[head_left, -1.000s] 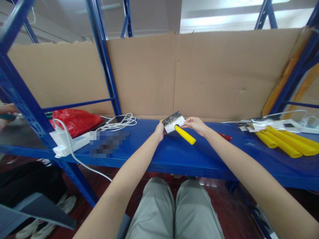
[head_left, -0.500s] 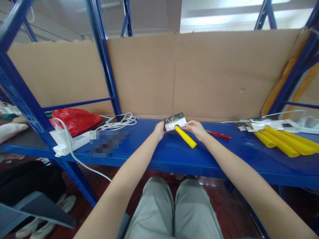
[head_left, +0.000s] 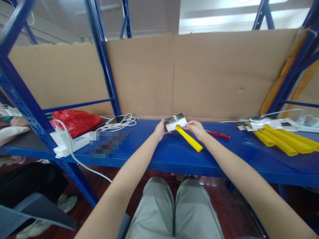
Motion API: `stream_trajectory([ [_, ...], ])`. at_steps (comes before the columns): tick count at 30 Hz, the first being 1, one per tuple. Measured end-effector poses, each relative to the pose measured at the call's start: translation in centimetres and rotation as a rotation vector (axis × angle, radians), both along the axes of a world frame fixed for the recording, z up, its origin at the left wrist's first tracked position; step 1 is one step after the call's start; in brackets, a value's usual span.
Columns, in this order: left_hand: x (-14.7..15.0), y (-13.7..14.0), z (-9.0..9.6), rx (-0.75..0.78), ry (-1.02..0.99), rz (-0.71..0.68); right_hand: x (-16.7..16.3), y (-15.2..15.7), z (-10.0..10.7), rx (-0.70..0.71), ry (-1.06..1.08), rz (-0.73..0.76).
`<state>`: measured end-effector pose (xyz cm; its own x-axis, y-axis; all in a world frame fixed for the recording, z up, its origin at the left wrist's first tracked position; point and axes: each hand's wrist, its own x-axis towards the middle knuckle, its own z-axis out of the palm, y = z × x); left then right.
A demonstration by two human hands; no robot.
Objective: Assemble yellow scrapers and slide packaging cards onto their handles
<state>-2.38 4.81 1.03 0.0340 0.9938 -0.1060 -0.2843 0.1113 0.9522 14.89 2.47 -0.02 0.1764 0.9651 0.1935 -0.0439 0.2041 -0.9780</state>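
Observation:
Between my hands, above the blue shelf (head_left: 139, 146), is a black-and-white printed card (head_left: 171, 124) with a yellow handle (head_left: 189, 139) joined to it. The handle slants down to the right; what tool it belongs to is hidden by the card. My left hand (head_left: 159, 129) grips the card's left edge, its fingers closed. At the right edge, beside the top of the handle, my right hand (head_left: 195, 127) pinches the card between thumb and fingers. A red screwdriver (head_left: 220, 134) lies just right of my right wrist.
Several yellow handles (head_left: 284, 142) with cards lie at the right. On the left are a white power strip (head_left: 82, 141), coiled white cable (head_left: 122, 122) and a red plastic bag (head_left: 77, 122). Cardboard (head_left: 211, 76) walls the back, between blue posts. Another person's hand shows at far left.
The yellow handle's lower end has swung to the right and slightly down as the card turns a little. Both hands keep their hold.

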Motion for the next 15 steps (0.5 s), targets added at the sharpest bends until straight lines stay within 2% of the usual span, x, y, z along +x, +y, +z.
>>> stream_trajectory([
  [3,0.1,0.0,0.0,0.021,-0.016,-0.015,0.0,0.0,0.1,0.009,-0.017,-0.014],
  [8,0.1,0.3,-0.8,0.145,0.033,-0.079,-0.2,-0.3,0.3,0.019,0.028,-0.049],
  [11,0.1,0.2,-1.0,0.131,0.1,-0.088,-0.2,-0.3,0.3,0.014,0.05,-0.065],
  [15,0.0,-0.2,-0.7,0.094,0.089,-0.087,-0.2,-0.1,0.2,0.01,0.086,-0.079],
])
